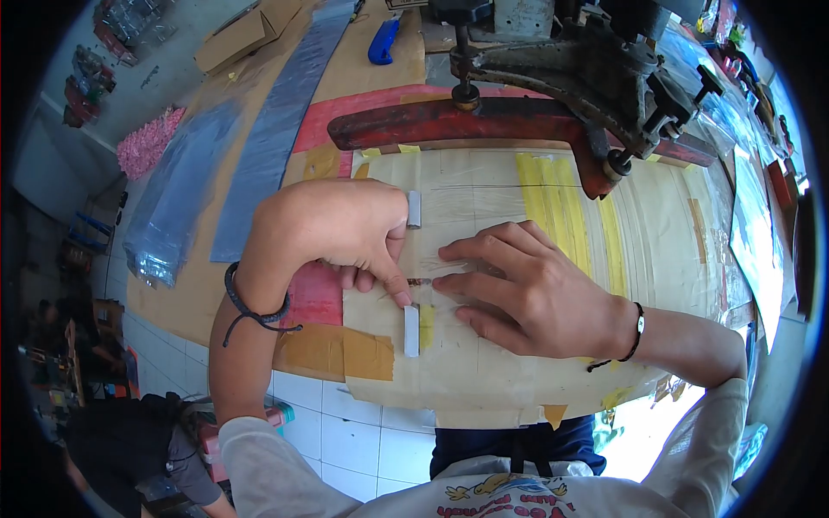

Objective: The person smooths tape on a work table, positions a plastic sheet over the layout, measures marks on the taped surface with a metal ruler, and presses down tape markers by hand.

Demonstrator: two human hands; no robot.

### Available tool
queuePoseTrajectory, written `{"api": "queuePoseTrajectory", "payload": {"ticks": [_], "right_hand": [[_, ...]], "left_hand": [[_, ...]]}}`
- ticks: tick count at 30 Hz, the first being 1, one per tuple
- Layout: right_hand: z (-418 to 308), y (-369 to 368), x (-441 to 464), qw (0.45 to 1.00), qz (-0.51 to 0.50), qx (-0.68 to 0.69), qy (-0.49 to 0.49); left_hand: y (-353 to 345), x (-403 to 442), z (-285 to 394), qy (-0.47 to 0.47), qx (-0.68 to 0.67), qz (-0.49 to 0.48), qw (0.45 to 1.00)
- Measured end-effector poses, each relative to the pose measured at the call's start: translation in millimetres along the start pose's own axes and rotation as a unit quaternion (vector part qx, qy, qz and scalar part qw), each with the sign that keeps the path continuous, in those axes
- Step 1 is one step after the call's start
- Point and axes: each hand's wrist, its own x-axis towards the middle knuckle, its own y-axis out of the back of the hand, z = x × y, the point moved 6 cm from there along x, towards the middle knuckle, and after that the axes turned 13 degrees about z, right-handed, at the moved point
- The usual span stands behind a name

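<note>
My left hand [332, 229] is bent at the wrist over the left part of a tan-covered board [484, 388]. Its fingers curl loosely downward, apart from the thumb, which points at the top end of a short grey strip [412, 332]. Whether the thumb touches that strip I cannot tell. Beside the knuckles lies another short grey strip [414, 210]. My right hand [535, 289] rests palm down on the board with its fingers spread toward the left. Between the hands shows a small dark brown mark [420, 281]. I see nothing held in either hand.
A metal machine arm with a long red bar [518, 121] spans the board's far side. Yellow tape strips [557, 207] cross the board. Left of it lie blue-grey plastic sheets [272, 129] and a blue-handled cutter [384, 41]. Another person [129, 449] is at lower left.
</note>
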Motion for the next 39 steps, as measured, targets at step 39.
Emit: {"api": "queuePoseTrajectory", "payload": {"ticks": [39], "right_hand": [[25.0,4.5,-8.0,0.972,-0.109,-0.201,-0.052]], "left_hand": [[20.1,-1.5,2.4,-0.074,-0.039,0.065,0.994]]}}
